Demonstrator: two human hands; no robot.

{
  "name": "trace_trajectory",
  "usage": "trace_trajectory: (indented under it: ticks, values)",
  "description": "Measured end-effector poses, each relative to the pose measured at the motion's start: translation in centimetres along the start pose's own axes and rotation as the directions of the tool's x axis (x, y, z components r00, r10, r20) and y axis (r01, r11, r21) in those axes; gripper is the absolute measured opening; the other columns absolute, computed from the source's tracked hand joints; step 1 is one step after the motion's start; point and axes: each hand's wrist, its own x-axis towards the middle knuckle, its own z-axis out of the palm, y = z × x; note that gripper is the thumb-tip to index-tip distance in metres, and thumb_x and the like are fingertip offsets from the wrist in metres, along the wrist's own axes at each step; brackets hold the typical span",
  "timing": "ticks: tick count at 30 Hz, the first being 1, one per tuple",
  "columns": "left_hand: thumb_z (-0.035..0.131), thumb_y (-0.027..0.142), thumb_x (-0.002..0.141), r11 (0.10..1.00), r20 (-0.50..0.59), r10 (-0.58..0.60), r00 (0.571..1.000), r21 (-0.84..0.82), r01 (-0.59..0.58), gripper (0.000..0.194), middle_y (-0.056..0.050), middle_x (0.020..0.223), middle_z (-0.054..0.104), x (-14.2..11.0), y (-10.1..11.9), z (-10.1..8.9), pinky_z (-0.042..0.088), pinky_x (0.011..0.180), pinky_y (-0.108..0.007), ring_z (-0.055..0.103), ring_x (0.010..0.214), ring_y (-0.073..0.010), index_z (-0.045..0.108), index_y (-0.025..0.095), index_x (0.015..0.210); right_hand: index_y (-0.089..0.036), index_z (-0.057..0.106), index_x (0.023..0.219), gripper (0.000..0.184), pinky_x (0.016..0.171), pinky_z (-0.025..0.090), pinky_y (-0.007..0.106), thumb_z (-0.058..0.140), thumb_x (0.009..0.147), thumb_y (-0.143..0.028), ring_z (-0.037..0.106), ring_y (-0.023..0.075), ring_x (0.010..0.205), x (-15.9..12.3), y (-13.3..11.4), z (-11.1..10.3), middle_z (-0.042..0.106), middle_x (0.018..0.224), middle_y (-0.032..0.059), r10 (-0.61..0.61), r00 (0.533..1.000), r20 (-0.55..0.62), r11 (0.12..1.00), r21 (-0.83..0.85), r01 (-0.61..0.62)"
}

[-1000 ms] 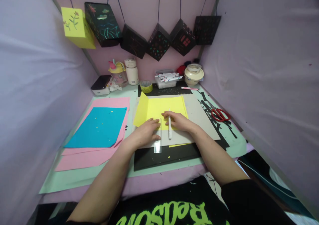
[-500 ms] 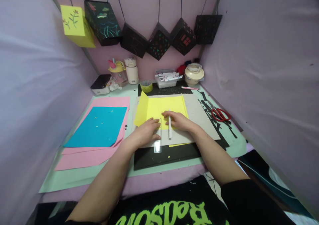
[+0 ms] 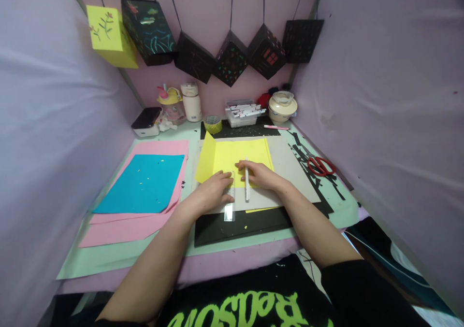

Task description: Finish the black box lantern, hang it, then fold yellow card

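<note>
Yellow paper (image 3: 232, 154), with its left part folded up, lies in front of me on a grey board. A clear ruler (image 3: 229, 213) runs lengthwise over its lower edge and over the board. My left hand (image 3: 215, 191) rests on the ruler, its fingers and thumb holding it down. Between the fingers of my right hand (image 3: 261, 175) is a white marker (image 3: 247, 188), pointing toward me, just right of the ruler. That hand lies over the yellow paper.
Blue paper (image 3: 141, 184) tops pink sheets (image 3: 108, 235) at left. Red-handled scissors (image 3: 321, 166) lie among black scraps at right. Behind stand a tape roll (image 3: 212, 124), a box of markers (image 3: 242, 119), a cream pot (image 3: 282, 108) and a white bottle (image 3: 192, 106). Paper boxes (image 3: 231, 61) hang above.
Hardly anything differs. Both hands, the ruler and the marker keep their places; the view has shifted very slightly.
</note>
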Motion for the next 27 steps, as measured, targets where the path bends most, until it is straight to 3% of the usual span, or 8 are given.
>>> trace_trajectory:
  ticks: [27]
  values:
    - [0.060, 0.039, 0.086, 1.000, 0.017, -0.005, 1.000, -0.026, 0.006, 0.048, -0.014, 0.149, 0.041, -0.07, -0.03, -0.05, 0.036, 0.107, -0.043, 0.035, 0.138, -0.0315, 0.054, 0.015, 0.127, -0.023, 0.061, 0.108, 0.030, 0.104, 0.044, 0.042, 0.061, 0.082, -0.009, 0.055, 0.0229, 0.124, -0.06, -0.63, -0.25, 0.062, 0.129, 0.0078, 0.024, 1.000, 0.011, 0.999, 0.023, -0.025]
